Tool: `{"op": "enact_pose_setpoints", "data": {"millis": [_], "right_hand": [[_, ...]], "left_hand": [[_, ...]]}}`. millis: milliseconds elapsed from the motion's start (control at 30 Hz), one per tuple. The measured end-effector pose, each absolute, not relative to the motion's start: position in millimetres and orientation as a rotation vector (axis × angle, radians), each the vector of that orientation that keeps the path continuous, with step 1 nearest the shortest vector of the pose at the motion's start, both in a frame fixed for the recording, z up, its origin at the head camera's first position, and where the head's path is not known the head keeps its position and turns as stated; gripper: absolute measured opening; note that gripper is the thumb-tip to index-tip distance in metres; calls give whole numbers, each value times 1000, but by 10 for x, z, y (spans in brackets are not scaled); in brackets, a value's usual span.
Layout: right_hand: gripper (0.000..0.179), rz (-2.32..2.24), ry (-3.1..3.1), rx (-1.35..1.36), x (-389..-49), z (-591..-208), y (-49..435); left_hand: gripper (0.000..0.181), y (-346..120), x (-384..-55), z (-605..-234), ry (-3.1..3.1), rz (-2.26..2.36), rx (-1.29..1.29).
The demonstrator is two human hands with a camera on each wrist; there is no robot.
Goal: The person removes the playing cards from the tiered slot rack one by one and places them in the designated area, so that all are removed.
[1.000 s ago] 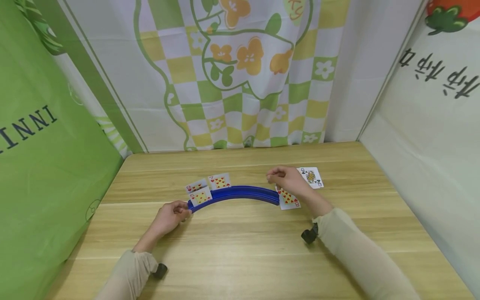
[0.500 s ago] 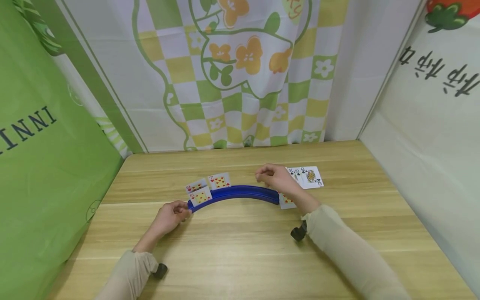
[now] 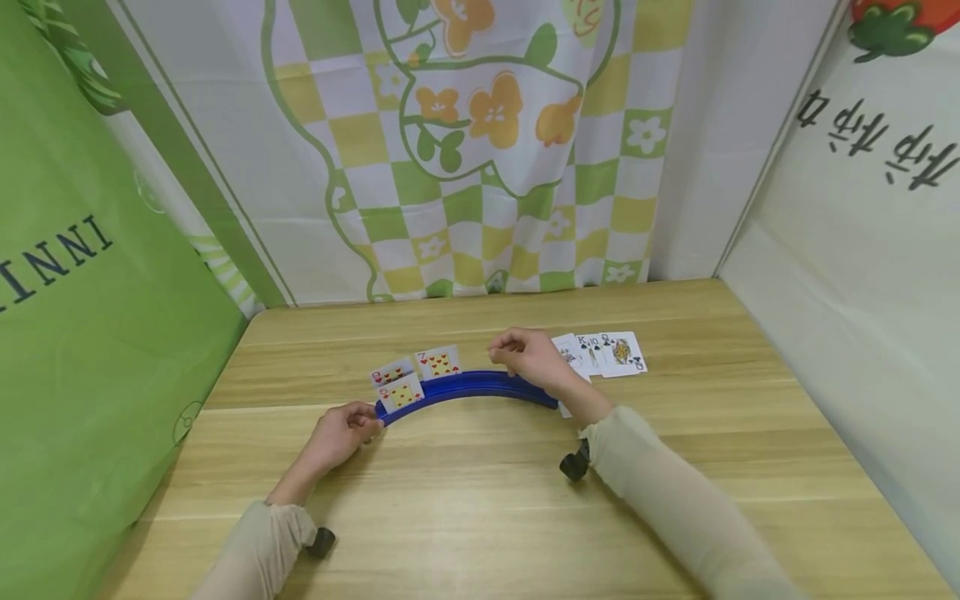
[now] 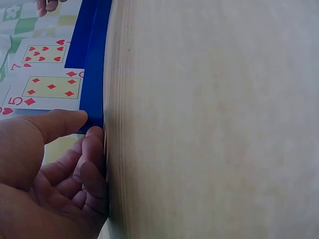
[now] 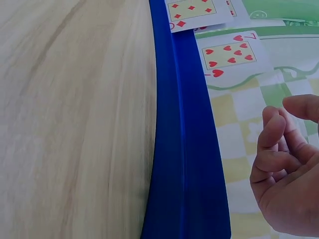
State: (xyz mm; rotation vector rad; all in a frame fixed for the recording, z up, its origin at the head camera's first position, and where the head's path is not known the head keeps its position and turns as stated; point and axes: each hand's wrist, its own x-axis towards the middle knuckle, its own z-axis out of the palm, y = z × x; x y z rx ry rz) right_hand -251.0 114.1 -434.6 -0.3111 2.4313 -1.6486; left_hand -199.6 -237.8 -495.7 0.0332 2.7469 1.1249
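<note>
A curved blue card holder [image 3: 483, 385] lies on the table. Standing in its left part are the five of diamonds [image 3: 402, 395], the seven of hearts [image 3: 441, 363] and another red hearts card [image 3: 390, 372], partly hidden behind the five. My left hand [image 3: 339, 435] pinches the holder's left end between thumb and fingers, as the left wrist view confirms. Above the holder's right half hovers my right hand [image 3: 531, 360], its fingers loosely bent. In the right wrist view, nothing shows between thumb and forefinger of that hand [image 5: 291, 174].
Several cards lie fanned face up to the right, the queen of clubs [image 3: 622, 354] outermost; my right hand and wrist cover part of this group. Wood-grain tabletop [image 3: 480, 500] stretches in front. A patterned cloth [image 3: 480, 208] hangs at the back, with fabric walls at both sides.
My right hand has moved left, away from the fanned cards and over the holder, uncovering the king and ten beside the queen. My left hand stays at the holder's end.
</note>
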Motion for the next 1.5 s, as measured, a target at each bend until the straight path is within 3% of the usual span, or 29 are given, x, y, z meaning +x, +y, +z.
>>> {"op": "enact_pose_setpoints", "data": {"millis": [467, 1500], "right_hand": [[27, -1594, 2471, -320, -2575, -4372, 920], [13, -1675, 2416, -415, -2665, -4401, 623]], "left_hand": [[32, -2377, -1997, -4953, 2742, 1128, 28], [33, -2380, -2003, -4964, 2732, 1140, 13]]}}
